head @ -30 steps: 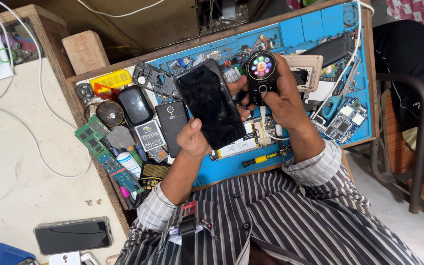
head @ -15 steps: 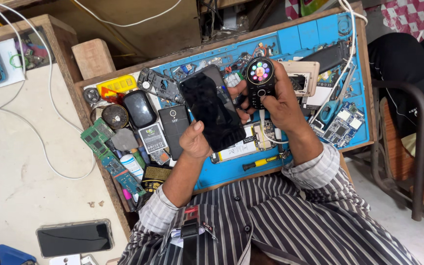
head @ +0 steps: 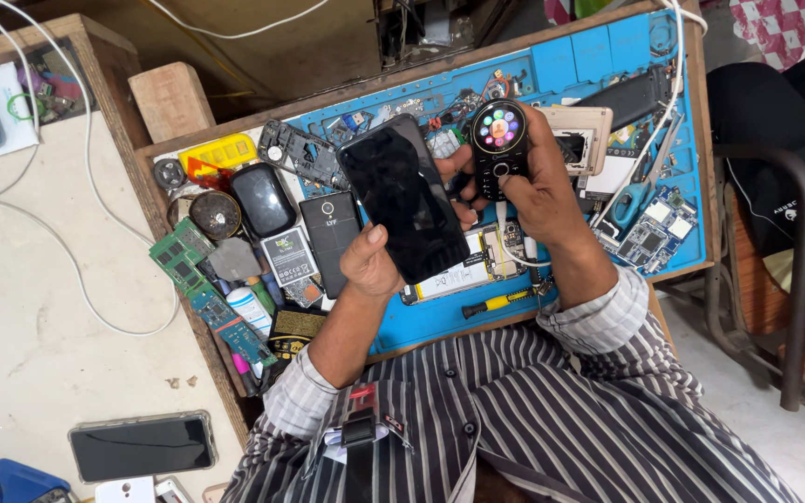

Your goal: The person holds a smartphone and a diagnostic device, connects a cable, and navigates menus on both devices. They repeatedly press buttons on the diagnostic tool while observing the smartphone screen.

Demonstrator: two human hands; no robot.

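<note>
Above the blue mat point(head: 607, 56), left hand point(head: 375, 261) holds a smartphone point(head: 402, 197) (screen dark).

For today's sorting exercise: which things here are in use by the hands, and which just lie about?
In use:
left hand
black phone
right hand
small device with round lit screen

Lying about:
yellow screwdriver
green circuit boards
cased phone
blue mat

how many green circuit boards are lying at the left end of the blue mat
2. One green circuit board lies by the round metal part; a longer green strip board lies below it, at the mat's lower left corner. Clutter may hide others.
</note>
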